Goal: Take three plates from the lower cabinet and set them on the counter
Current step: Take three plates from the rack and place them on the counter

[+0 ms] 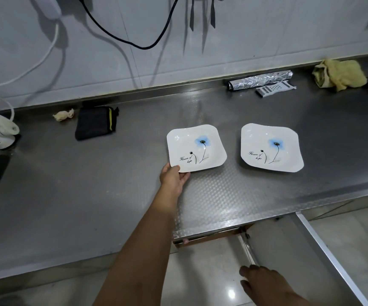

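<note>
- Steel counter (112, 195) fills most of the head view, seen from above, with a pale wall behind it.
- Two white, squarish plates with a blue flower and dark script lie flat on the counter, side by side and apart from each other.
- Left plate (196, 148) has its near-left corner pinched by the left hand (173, 176), thumb on top of the rim and fingers curled beneath the edge; the bare forearm reaches up from the bottom of the view.
- Right plate (271, 147) lies alone, touched by nothing.
- Right hand (261, 281) hangs low, below the counter's front edge, beside the open cabinet door (324, 257); its fingers are loosely spread and hold nothing.
- A third plate cannot be seen; the cabinet's inside is hidden under the counter.
- Black pouch (95, 122) with a yellow stripe lies left of the plates, near the wall, with a small crumpled scrap (63, 114) beside it.
- Foil roll (260, 80) and a flat grater (275, 88) lie at the back right, touching or nearly so; a yellow cloth (339, 74) is bunched further right.
- White appliance (2, 131) stands at the far left, and cables hang down the wall.
</note>
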Demonstrator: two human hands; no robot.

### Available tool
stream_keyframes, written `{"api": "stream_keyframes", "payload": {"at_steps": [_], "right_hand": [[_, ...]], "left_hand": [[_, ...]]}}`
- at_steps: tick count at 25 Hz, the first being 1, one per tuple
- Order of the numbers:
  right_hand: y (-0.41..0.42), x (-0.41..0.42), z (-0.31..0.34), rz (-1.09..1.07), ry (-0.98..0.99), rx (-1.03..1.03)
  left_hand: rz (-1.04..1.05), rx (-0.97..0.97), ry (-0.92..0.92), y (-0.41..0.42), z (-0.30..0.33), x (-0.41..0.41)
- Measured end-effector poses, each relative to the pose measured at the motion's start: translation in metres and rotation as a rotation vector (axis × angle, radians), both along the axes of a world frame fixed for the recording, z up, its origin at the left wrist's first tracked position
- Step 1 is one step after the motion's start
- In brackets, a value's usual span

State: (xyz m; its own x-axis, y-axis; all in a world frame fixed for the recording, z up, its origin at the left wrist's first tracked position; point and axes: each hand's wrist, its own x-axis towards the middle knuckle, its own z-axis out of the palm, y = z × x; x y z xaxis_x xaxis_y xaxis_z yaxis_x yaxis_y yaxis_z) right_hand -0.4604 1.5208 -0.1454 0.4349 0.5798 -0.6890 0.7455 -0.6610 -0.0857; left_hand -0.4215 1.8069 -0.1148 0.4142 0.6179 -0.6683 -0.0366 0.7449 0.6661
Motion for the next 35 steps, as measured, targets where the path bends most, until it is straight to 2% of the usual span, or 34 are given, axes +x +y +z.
{"api": "stream_keyframes", "payload": {"at_steps": [5, 8, 14, 17, 20, 25, 30, 32, 35], "right_hand": [[-0.001, 0.001, 0.009, -0.020, -0.014, 0.038], [-0.005, 0.003, 0.012, -0.035, -0.012, 0.054], [-0.019, 0.005, 0.024, -0.059, 0.033, 0.097], [-0.024, 0.007, 0.030, -0.037, 0.046, 0.132], [-0.031, 0.007, 0.020, 0.008, 0.052, 0.151], [-0.033, 0.020, -0.053, -0.003, 0.004, 0.169], [-0.007, 0.054, -0.202, -0.064, -0.052, 0.161], [0.003, 0.069, -0.258, -0.068, -0.071, 0.180], [0.022, 0.092, -0.343, -0.070, -0.127, 0.220]], "left_hand": [[-0.265, 0.103, 0.248, -0.006, 0.011, -0.024], [-0.579, 0.262, 0.380, -0.027, 0.024, -0.051], [-1.098, 0.574, 0.487, -0.099, 0.022, -0.112], [-1.168, 0.784, 0.629, -0.135, 0.018, -0.134], [-1.279, 0.900, 0.780, -0.159, 0.003, -0.151], [-1.295, 0.915, 0.844, -0.172, -0.093, -0.158], [-1.292, 0.953, 0.894, -0.156, -0.245, -0.118], [-1.218, 0.986, 0.901, -0.147, -0.293, -0.100], [-1.023, 0.982, 0.809, -0.132, -0.369, -0.065]]}}
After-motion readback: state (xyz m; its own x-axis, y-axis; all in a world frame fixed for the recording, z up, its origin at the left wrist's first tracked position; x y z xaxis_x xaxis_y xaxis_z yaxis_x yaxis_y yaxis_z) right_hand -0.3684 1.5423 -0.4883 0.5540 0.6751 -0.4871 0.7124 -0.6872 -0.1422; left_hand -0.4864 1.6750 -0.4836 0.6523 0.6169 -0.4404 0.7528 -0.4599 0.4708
